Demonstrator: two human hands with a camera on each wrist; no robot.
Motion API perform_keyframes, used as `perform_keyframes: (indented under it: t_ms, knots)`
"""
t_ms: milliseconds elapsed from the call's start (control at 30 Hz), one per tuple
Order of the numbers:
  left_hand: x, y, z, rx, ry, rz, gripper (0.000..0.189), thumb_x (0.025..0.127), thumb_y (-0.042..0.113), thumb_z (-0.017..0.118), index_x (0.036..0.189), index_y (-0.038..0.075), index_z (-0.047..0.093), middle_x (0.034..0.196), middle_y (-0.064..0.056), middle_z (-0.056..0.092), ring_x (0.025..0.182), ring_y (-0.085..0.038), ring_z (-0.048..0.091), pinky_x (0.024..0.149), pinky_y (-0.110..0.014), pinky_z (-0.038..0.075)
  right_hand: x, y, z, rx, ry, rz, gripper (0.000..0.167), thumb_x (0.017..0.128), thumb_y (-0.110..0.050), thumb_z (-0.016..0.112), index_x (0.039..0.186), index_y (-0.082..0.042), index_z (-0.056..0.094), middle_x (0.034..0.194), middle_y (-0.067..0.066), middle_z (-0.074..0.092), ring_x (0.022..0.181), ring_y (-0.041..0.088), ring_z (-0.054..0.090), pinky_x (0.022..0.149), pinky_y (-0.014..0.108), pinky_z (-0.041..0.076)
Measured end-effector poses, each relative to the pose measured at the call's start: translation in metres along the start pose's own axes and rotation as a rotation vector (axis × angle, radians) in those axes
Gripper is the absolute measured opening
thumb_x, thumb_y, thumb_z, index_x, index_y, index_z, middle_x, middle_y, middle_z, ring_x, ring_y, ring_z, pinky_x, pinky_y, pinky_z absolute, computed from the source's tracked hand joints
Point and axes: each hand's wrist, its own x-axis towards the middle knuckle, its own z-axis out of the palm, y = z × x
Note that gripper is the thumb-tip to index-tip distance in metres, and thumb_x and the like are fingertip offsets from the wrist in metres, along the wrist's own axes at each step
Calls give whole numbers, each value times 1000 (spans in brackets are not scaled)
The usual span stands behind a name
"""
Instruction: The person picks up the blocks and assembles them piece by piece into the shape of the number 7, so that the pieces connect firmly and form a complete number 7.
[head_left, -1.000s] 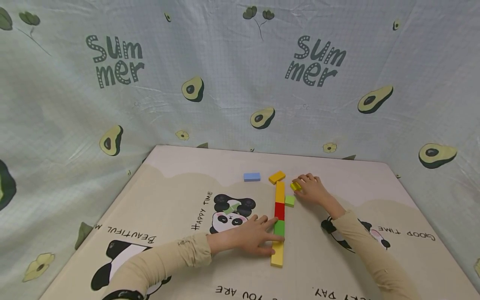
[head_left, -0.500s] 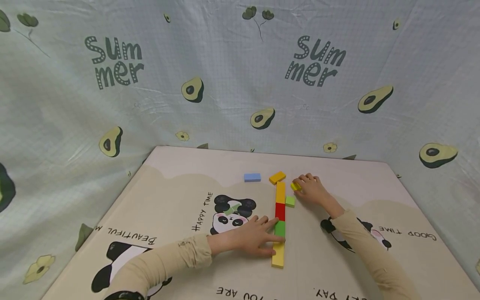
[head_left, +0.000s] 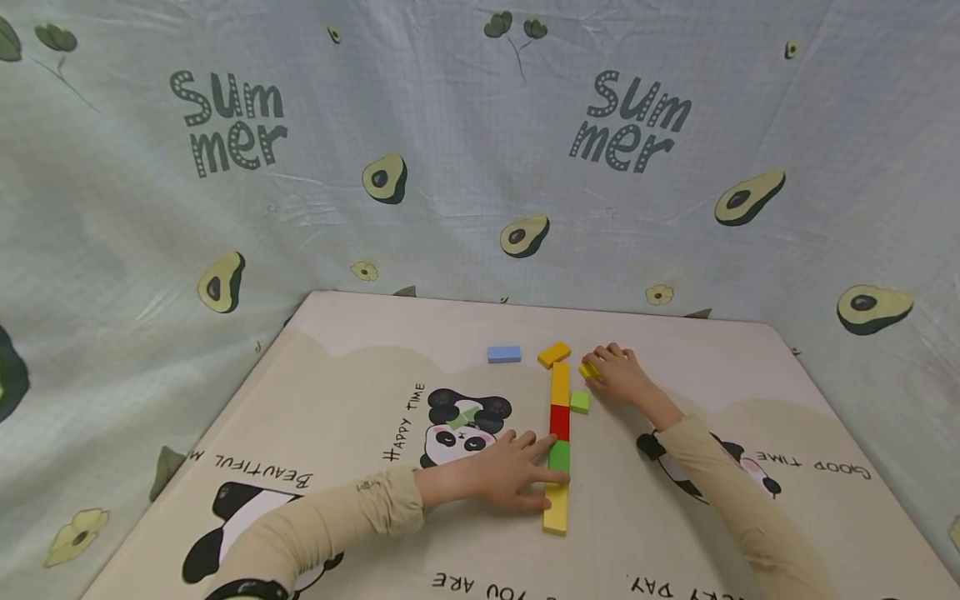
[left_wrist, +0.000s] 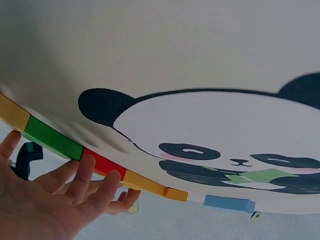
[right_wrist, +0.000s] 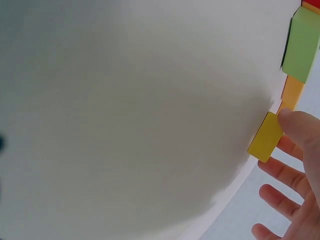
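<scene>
A straight row of blocks runs away from me on the table: a pale yellow block (head_left: 555, 518), a green block (head_left: 559, 458), a red block (head_left: 560, 422) and an orange block (head_left: 560, 383). My left hand (head_left: 506, 473) lies along the row's left side with its fingers spread, fingertips on the green block and at the blocks beside it. Past the row's far right end, my right hand (head_left: 622, 379) pinches a bright yellow block (right_wrist: 266, 137) between thumb and fingers. A light green block (head_left: 580, 402) sits right of the orange one.
A second orange block (head_left: 554, 355) lies at an angle by the row's far end. Farther left is a blue block (head_left: 503, 355). The panda-print table (head_left: 360, 358) ends at a patterned curtain (head_left: 450, 125).
My right hand has shifted slightly left and away from me with the yellow block, toward the row's far end. The left hand and the row stay where they were.
</scene>
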Motion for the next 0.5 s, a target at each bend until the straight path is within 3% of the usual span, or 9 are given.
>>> perform_keyframes:
  t_ms: [500]
  knots:
    - [1, -2, 2, 14, 18, 14, 43, 89, 52, 38, 131, 42, 38, 142, -9, 33, 117, -22, 40, 92, -42, 38, 12, -1, 0, 11, -37, 23, 29, 83, -23, 61, 108, -9, 57, 97, 11, 55, 94, 29, 44, 83, 50, 37]
